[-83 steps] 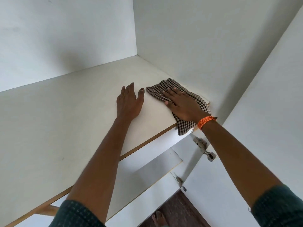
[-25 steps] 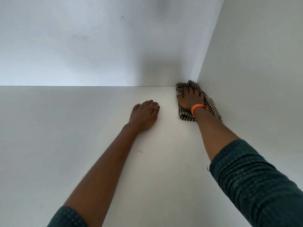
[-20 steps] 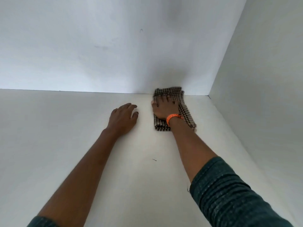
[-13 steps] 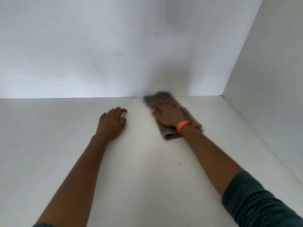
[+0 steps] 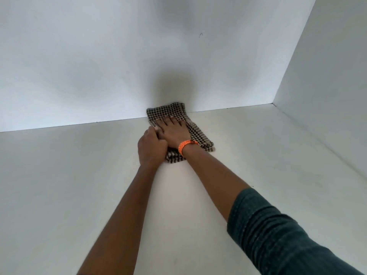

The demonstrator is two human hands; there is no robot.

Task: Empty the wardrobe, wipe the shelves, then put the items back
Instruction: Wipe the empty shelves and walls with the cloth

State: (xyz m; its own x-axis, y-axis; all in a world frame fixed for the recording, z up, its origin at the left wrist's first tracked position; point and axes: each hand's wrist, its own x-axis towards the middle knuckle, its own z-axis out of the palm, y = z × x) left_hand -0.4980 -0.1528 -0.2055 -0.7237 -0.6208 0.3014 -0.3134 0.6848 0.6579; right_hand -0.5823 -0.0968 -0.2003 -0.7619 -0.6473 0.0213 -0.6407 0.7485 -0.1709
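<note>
At frame centre, the right hand (image 5: 174, 132) presses flat on the black-and-white checked cloth (image 5: 168, 114) on the white wardrobe shelf (image 5: 79, 175). The left hand (image 5: 152, 149), fingers curled, touches the cloth's left edge; whether it grips is unclear.

cloth (image 5: 179, 124) on shelf (image 5: 79, 175) — against back wall (image 5: 99, 66)

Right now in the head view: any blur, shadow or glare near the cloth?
Head view: cloth checks are sharp; left hand and both forearms are slightly soft at the edges. A dark soft shadow sits on the back wall just above the cloth. No glare; light is even and diffuse on the shelf. Wide-angle lens slants the wall-shelf seam.
</note>
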